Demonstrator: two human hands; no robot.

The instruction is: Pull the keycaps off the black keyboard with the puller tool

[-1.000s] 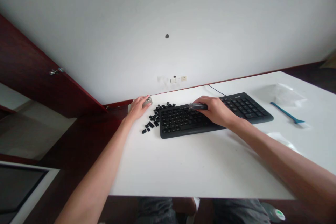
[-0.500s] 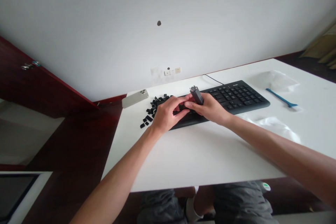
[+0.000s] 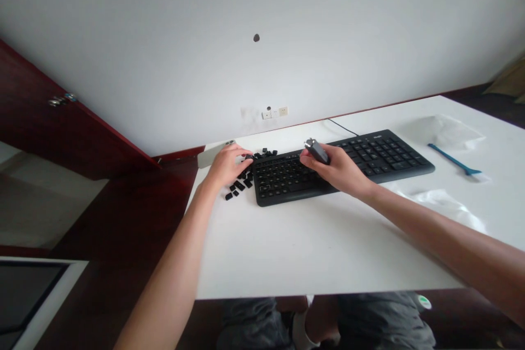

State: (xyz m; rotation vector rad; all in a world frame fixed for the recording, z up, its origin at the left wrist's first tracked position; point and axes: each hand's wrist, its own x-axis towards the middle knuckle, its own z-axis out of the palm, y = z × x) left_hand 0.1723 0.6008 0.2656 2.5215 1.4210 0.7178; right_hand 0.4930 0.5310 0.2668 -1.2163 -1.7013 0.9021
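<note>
While the right hand closes firmly around a small grey tool, the left hand sits partly curled at the keyboard's upper left corner. The right hand lies over the keyboard's middle, with the tool's end poking out past the thumb and forefinger, just above the keys; whether it touches them is hard to tell. The left fingertips hang over a scatter of black keycaps, and it cannot be told whether they pinch one.

Those keycaps lie loose on the counter along the keyboard's left edge, some touching it. A phone lies just beyond them, partly behind the left hand. A cable runs from the keyboard's far edge toward the wall. To the keyboard's right lie a clear plastic bag and a blue brush, with a crumpled plastic sheet nearer the counter's front. Two wall sockets sit beyond the keyboard.
</note>
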